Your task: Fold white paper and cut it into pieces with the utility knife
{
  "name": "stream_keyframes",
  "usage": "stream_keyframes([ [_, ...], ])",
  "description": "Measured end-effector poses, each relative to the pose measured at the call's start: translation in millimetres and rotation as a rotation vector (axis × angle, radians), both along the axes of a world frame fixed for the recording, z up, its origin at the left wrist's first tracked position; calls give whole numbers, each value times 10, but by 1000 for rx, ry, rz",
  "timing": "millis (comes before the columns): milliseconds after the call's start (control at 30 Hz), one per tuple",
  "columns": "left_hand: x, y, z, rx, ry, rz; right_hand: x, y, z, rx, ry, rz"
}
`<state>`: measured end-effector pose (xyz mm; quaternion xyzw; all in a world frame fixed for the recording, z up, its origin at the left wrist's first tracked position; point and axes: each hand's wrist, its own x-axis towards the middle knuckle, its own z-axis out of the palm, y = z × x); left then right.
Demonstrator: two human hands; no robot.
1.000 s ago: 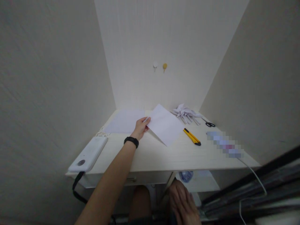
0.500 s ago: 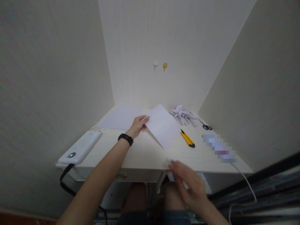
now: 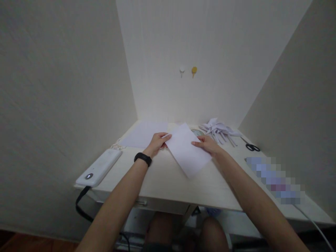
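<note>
A white sheet of paper (image 3: pixel 187 152) is held up over the desk, tilted with one corner toward me. My left hand (image 3: pixel 158 141) pinches its left edge between thumb and fingers. On the opposite edge, my right hand (image 3: pixel 206 144) grips the paper, thumb on top and fingers partly behind it. At the back right lie several folded paper pinwheels (image 3: pixel 216 127) with white sticks. A round, pale greenish thing (image 3: pixel 196 132) shows partly behind the held sheet. The yellow cutter is hidden, its place covered by my right arm.
More white paper (image 3: pixel 144 134) lies at the back left of the desk (image 3: pixel 162 185). A white power bank (image 3: pixel 101 168) with a black cable sits at the left edge. Black-handled scissors (image 3: pixel 252 147) and a blurred-out item (image 3: pixel 274 180) lie on the right. Two hooks (image 3: pixel 194 70) hang on the wall.
My right hand has come up from the desk's front edge and taken hold of the paper's right side. The left hand keeps its grip. The view has shifted slightly.
</note>
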<state>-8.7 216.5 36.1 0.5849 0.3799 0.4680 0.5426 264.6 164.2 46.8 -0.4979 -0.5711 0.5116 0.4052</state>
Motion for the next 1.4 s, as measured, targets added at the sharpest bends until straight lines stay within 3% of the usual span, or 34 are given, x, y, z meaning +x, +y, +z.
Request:
stream_keyframes([
  [233, -72, 21, 21, -23, 148, -65, 92, -102, -69, -51, 27, 25],
  [367, -86, 19, 4, -79, 122, -45, 119, -72, -113, -83, 51, 38],
  [533, -94, 1, 11, -102, 106, -125, 119, -69, -121, -135, 147, -22],
  [800, -65, 2, 38, -157, 16, -39, 100, -154, -103, -153, 219, 63],
  [1000, -99, -22, 50, -151, 46, -108, 80, -131, -206, -189, 195, 70],
  [1200, -157, -7, 48, -167, 69, -186, 81, -132, -191, -200, 207, 79],
  [1400, -156, -16, 58, -176, 75, -181, 99, -121, -207, -204, 220, 85],
])
